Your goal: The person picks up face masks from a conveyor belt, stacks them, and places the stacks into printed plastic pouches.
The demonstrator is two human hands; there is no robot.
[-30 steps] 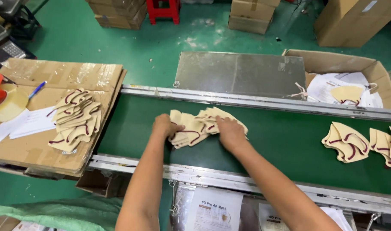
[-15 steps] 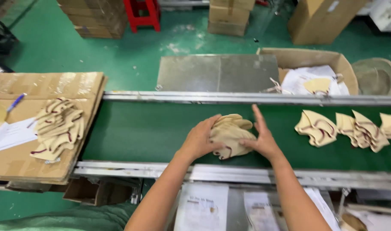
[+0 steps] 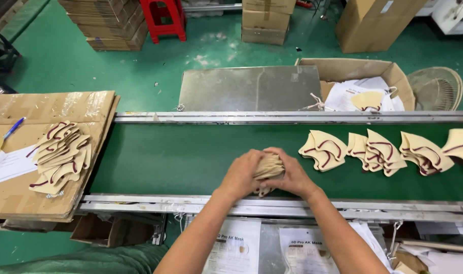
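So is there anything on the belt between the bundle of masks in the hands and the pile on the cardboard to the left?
Nothing visible: the green belt lies bare between the bundle and the pile.

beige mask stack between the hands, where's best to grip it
The squared-up stack of beige fabric masks stands on edge on the green conveyor belt. Probably best clamped across its flat faces from both sides, as the left hand and right hand do.
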